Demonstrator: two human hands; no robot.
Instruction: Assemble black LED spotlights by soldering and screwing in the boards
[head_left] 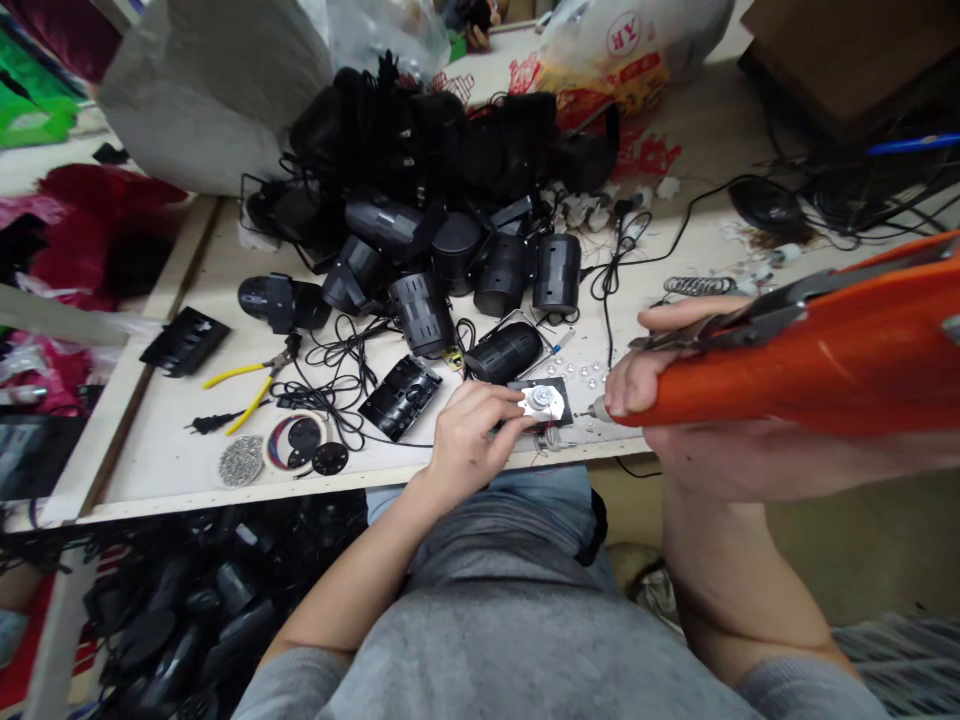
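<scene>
My left hand is at the table's front edge, thumb and fingers closed on a small black plate. A silver metal piece with a round raised centre lies on that plate. Thin wires and a clear part show just below it. Held in my right hand is an orange power screwdriver, its bit pointing left. The bit tip is a little to the right of the plate, apparently apart from it. Small clear lens-like pieces lie behind the tip.
Black cylindrical lamp housings are heaped behind my hands. Leftward lie an open black case, yellow-handled pliers, a tape roll and a pile of screws. Cables cross the table. A metal spring lies at right.
</scene>
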